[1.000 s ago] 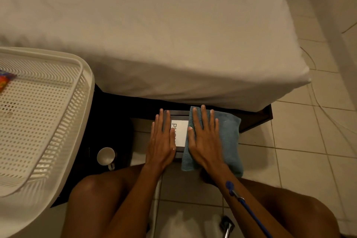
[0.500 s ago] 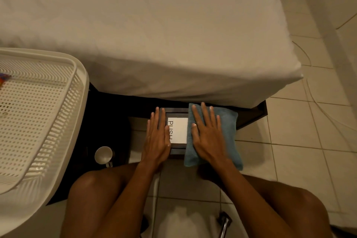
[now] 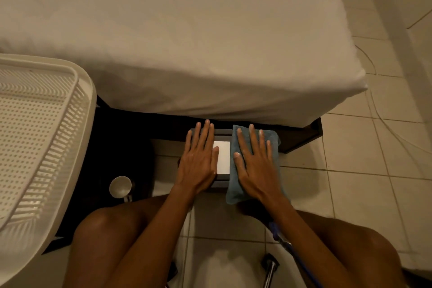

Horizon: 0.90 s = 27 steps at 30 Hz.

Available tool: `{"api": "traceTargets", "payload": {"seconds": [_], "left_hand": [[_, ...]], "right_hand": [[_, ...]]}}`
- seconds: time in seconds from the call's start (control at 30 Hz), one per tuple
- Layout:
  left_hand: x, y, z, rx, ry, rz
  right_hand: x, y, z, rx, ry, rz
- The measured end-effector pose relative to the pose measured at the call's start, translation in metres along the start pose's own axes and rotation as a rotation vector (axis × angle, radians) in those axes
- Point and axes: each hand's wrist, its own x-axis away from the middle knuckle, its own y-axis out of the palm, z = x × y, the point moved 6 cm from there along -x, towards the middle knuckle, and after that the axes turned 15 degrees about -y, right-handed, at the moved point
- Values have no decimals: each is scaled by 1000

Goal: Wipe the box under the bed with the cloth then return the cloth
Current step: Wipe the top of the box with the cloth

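A dark box (image 3: pixel 222 133) with a white label (image 3: pixel 224 158) lies on the tiled floor, its far end at the edge of the bed (image 3: pixel 187 42). My left hand (image 3: pixel 198 166) rests flat on the box's left side with fingers together, its thumb over part of the label. A blue cloth (image 3: pixel 274 139) covers the box's right side and hangs off its near end. Flat on top of that cloth, fingers spread, is my right hand (image 3: pixel 254 168). The box's right half is hidden under the cloth.
A white perforated plastic basket (image 3: pixel 46 124) stands at the left. A small round white object (image 3: pixel 120 186) sits on the dark floor beside it. My bare knees frame the lower view. A blue cord (image 3: pixel 292 250) and a metal piece (image 3: pixel 270 266) lie near my right arm.
My left hand has slid a little to the right and now hides the lettering on the label. My right hand stays pressed flat on the cloth, hardly shifted.
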Motion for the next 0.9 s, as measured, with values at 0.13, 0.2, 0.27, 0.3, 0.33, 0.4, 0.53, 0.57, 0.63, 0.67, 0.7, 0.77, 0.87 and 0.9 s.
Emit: {"api": "traceTargets", "payload": {"seconds": [0.13,0.2,0.27,0.3,0.33,0.4,0.53,0.57,0.63,0.67,0.7,0.77,0.87,0.9], "left_hand": [[1,2,1,20,28,-41],[0,3,0,36,30,-67],[-3,5,4,60,15,-75],[-4,6,6,76,8,-76],[-5,6,9,91,3,-74],[-3,6,12,107,-3,-63],[-1,7,11,81,9,-43],[-2,7,11,68,7,-36],[-2,6,11,66,-1,-32],[-2,5,11,70,-3,-36],[-2,5,12,70,-5,-40],[-2,5,12,58,-3,-35],[-2,5,12,49,-9,-27],[-2,6,13,46,-10,-27]], "right_hand": [[-1,-1,6,19,33,-20],[-9,-2,2,18,55,-20],[-17,-5,0,5,83,-10],[-18,-7,0,-8,88,-7],[-16,-8,-1,-17,82,-1],[-7,-8,-3,-18,42,7],[1,-3,-11,-52,44,18],[-2,-2,-12,-64,49,24],[-9,0,-12,-64,52,24],[-11,1,-9,-57,49,19],[-11,1,-5,-49,42,13],[-9,1,7,-23,31,-4],[-3,-3,20,10,63,-13],[1,-4,22,8,85,-9]]}}
